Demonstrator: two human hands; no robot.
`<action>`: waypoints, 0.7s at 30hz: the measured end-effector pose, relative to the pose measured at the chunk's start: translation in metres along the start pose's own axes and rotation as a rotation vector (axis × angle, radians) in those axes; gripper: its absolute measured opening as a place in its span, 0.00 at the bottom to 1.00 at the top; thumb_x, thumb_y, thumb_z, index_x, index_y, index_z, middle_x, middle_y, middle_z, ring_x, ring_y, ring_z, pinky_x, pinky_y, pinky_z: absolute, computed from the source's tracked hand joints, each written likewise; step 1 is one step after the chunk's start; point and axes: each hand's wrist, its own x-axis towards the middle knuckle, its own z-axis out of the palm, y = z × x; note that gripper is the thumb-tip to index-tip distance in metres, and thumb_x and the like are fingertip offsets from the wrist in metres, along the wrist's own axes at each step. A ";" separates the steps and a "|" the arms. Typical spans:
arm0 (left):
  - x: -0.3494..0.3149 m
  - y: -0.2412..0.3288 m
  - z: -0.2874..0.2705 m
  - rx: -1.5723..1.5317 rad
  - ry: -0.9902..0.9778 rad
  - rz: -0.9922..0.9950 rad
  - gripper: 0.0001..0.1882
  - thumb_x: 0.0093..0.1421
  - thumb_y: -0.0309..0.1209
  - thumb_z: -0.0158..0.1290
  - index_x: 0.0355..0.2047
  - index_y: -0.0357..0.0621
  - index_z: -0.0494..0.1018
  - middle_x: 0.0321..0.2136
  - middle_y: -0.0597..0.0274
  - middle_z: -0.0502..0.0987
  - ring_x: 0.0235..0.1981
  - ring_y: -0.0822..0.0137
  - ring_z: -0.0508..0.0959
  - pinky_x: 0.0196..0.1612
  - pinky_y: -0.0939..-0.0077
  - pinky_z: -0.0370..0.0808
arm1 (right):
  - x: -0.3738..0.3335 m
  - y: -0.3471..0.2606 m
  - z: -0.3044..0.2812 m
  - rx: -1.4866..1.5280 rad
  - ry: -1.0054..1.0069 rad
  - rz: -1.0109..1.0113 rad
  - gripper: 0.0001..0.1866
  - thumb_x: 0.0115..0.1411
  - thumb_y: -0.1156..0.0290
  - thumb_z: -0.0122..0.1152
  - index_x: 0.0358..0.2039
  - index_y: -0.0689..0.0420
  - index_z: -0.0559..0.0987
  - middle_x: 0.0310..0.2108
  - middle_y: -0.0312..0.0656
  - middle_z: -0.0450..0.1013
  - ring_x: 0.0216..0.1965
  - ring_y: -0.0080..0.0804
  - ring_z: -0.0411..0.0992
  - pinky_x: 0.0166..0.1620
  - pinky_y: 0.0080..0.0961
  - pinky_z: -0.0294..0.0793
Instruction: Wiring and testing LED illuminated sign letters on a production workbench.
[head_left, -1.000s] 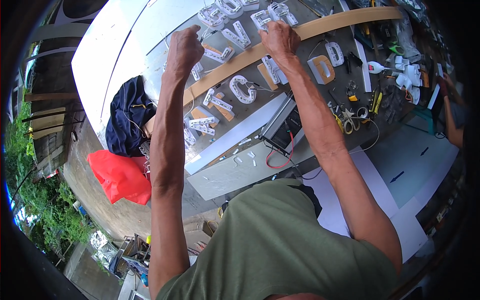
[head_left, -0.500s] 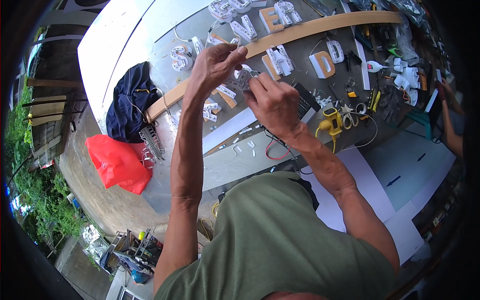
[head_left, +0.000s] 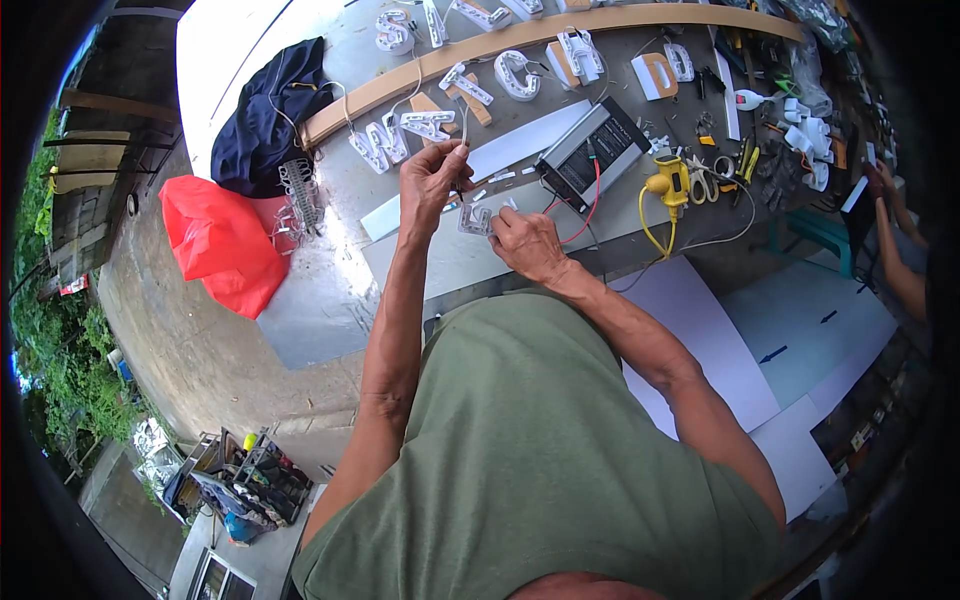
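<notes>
Letter-shaped piece (head_left: 474, 219), one in number, is grasped just above the centre of the frame by the fingers of the right hand (head_left: 533, 243); one thin wire (head_left: 464, 125) is pinched by the left hand (head_left: 432, 180). On the worktop (head_left: 626, 86), towards upper right, one grey box (head_left: 595, 155) and one yellow connector (head_left: 672, 185) are seen.

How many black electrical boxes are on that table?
1: the electrical box beyond the right hand and to its right, with a red lead running from it. Clutter may hide others.
</notes>
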 end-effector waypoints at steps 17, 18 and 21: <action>-0.056 -0.020 -0.022 0.286 -0.236 -0.042 0.14 0.63 0.33 0.60 0.40 0.31 0.80 0.28 0.57 0.82 0.25 0.71 0.82 0.30 0.78 0.79 | 0.025 -0.013 -0.026 1.065 0.187 0.641 0.18 0.62 0.63 0.67 0.45 0.63 0.80 0.31 0.37 0.79 0.24 0.16 0.73 0.22 0.12 0.67; -0.057 -0.024 -0.021 0.278 -0.221 -0.020 0.14 0.61 0.32 0.60 0.38 0.30 0.81 0.24 0.57 0.82 0.24 0.72 0.82 0.29 0.78 0.79 | 0.024 -0.014 -0.023 1.067 0.223 0.649 0.16 0.62 0.62 0.67 0.42 0.62 0.82 0.29 0.36 0.79 0.24 0.16 0.73 0.22 0.14 0.68; -0.060 -0.028 -0.022 0.238 -0.234 0.044 0.15 0.61 0.33 0.61 0.39 0.30 0.81 0.25 0.57 0.83 0.23 0.72 0.81 0.28 0.78 0.79 | 0.020 -0.016 -0.015 1.092 0.288 0.663 0.14 0.62 0.61 0.66 0.37 0.60 0.85 0.27 0.36 0.80 0.23 0.16 0.72 0.22 0.14 0.68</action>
